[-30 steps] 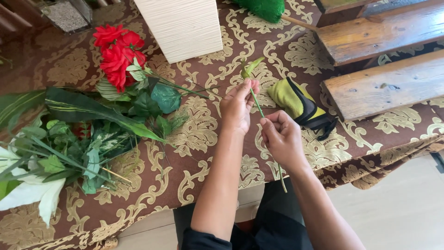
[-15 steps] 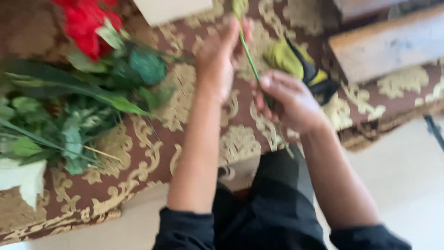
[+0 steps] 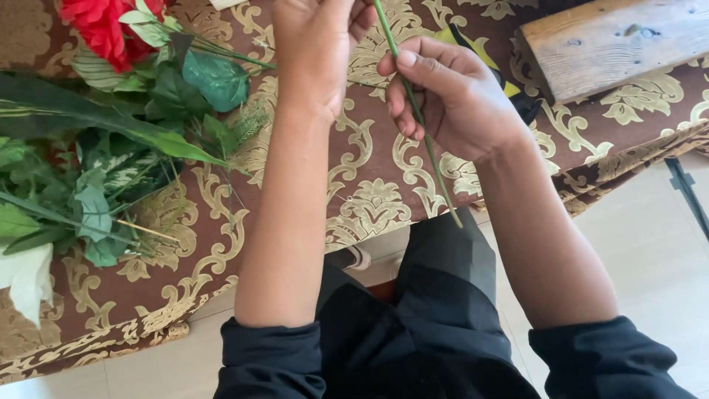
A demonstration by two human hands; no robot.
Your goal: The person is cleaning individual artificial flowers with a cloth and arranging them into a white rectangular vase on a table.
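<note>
A thin green flower stem (image 3: 425, 133) runs from the top edge down to just past the table's front edge. My right hand (image 3: 450, 92) grips it around its middle, fingers curled on it. My left hand (image 3: 314, 41) is closed at the stem's upper part, near the top edge; the stem's top end is out of view. Both hands hover over a brown cloth with gold patterns (image 3: 369, 199).
Red artificial flowers (image 3: 103, 29) and a heap of green leaves (image 3: 111, 162) lie on the cloth at the left, with a white petal (image 3: 26, 273) at the far left. A wooden plank (image 3: 613, 44) sits at the upper right. A yellow-and-black object (image 3: 509, 85) lies behind my right hand.
The view has tilted down and closer, so my lap and forearms fill more of it. Both hands keep hold of the stem, now higher in the frame.
</note>
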